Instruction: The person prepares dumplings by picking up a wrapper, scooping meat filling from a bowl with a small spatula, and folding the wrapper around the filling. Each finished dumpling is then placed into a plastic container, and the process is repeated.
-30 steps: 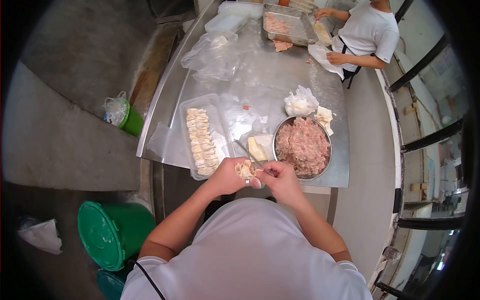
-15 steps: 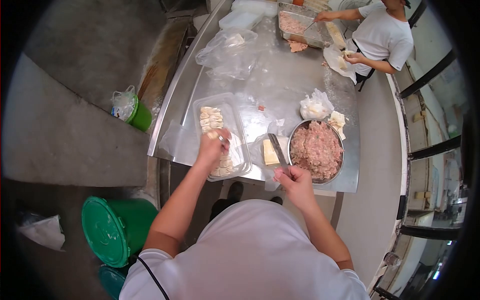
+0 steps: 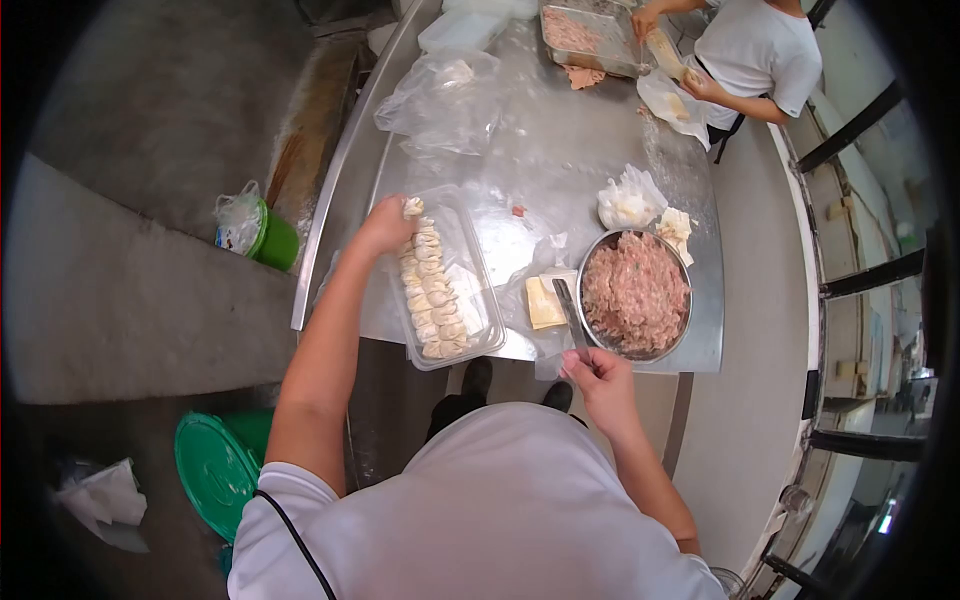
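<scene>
At the far left end of the clear plastic tray (image 3: 492,335), my left hand (image 3: 388,225) pinches a small folded dumpling (image 3: 413,206). Several pale dumplings (image 3: 430,285) lie in rows inside the tray, below that hand. My right hand (image 3: 597,378) is closed on the handle end of a flat metal spatula (image 3: 570,310), whose blade points away from me. Yellow square wrappers (image 3: 544,303) lie on plastic just left of the blade. Right of it stands a round metal bowl (image 3: 648,357) heaped with pink minced meat (image 3: 636,292).
Crumpled white plastic (image 3: 630,200) lies behind the bowl. Clear bags (image 3: 445,95) are on the metal table (image 3: 560,150). A co-worker (image 3: 755,60) stands at the back right by a metal tray of meat (image 3: 590,40). Green buckets (image 3: 215,470) stand on the floor at left.
My left hand has moved up and left to the tray's far end, uncovering the dumpling rows. My right hand still holds the spatula. The co-worker's hands have come closer together.
</scene>
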Demonstrator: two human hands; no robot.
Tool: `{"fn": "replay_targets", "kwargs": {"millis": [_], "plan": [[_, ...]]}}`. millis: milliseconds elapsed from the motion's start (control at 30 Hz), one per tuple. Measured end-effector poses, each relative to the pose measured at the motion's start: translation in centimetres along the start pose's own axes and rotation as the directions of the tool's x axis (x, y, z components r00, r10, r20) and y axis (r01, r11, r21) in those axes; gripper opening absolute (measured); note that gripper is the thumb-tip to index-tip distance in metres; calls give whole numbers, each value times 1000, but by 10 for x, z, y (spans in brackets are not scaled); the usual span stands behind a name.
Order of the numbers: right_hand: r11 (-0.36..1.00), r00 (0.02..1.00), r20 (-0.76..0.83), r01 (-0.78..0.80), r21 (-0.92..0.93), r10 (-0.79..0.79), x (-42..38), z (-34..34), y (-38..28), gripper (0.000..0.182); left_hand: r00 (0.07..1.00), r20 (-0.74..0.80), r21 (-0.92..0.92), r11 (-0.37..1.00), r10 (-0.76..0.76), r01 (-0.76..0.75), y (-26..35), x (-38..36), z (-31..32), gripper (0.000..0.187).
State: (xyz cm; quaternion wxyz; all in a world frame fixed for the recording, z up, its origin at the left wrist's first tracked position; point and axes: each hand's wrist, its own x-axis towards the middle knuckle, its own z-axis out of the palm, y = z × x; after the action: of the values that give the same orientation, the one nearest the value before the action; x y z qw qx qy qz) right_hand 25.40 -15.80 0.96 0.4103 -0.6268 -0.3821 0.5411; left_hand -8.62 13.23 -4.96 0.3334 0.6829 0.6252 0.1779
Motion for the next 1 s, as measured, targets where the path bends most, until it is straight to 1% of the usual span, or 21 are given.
{"fn": "replay_targets", "kwargs": {"millis": [67,167,267,367,567,667,767,833,867,967,1000], "plan": [[1000,1000,-18,-12,-9,12,-1,1,1,21,989,-72,275,956,126,-101,10,1,4,41],[1000,999,-38,-25,8,25,-3,4,3,21,998,-59,403,915,33,-6,36,-9,0,41],[999,998,-44,-37,40,39,-3,5,5,20,992,-85,498,866,95,-41,34,-13,4,34],[998,998,-50,-38,56,40,-3,6,7,19,956,-230,510,859,184,-43,27,-19,11,30],[997,997,-52,-53,50,55,-2,8,10,18,978,-202,527,848,52,63,21,-14,10,30],[998,997,-48,-54,32,55,-1,7,8,18,975,-222,489,867,25,89,26,-15,7,28],[998,998,-40,-41,37,42,-1,7,5,17,971,-237,441,890,-13,120,19,-10,6,26],[997,997,-54,-61,46,63,-3,8,6,17,958,-284,390,910,-28,142,16,-8,0,25],[998,997,-58,-46,52,49,-3,7,7,17,951,-306,364,919,-36,152,15,-6,-3,25],[998,998,-61,-18,60,22,-6,6,10,17,946,-321,248,959,-51,136,12,-2,-11,23],[998,998,-55,-18,56,21,-6,5,10,17,956,-287,262,956,-52,131,14,-4,-10,24]]}}
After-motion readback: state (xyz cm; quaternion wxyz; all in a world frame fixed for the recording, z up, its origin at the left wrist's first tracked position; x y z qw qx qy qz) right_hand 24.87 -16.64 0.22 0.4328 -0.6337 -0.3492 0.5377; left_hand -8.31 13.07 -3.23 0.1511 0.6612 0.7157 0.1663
